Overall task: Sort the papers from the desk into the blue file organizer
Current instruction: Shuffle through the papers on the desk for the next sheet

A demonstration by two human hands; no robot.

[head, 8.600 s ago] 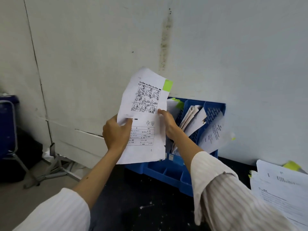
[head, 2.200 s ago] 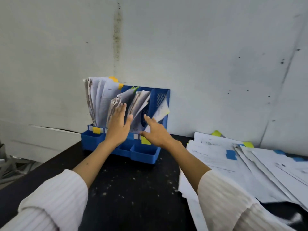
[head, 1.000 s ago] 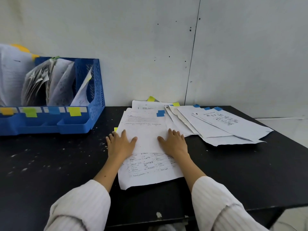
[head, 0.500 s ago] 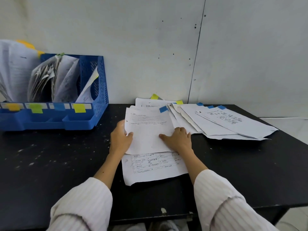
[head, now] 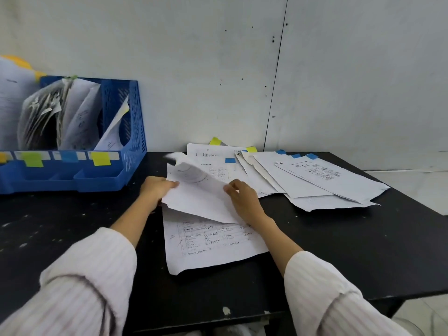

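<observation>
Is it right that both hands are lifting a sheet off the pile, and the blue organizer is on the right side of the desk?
Not quite. The head view shows the organizer on the left side of the desk, not the right. The rest holds: both hands, left and right, are lifting a sheet off the pile.

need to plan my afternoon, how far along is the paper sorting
Partly done. The blue file organizer already holds several bundles of papers. Both hands, left and right, are lifting the top sheet off the pile. Left: the handwritten sheet underneath and the tagged papers fanned out on the desk.
</observation>
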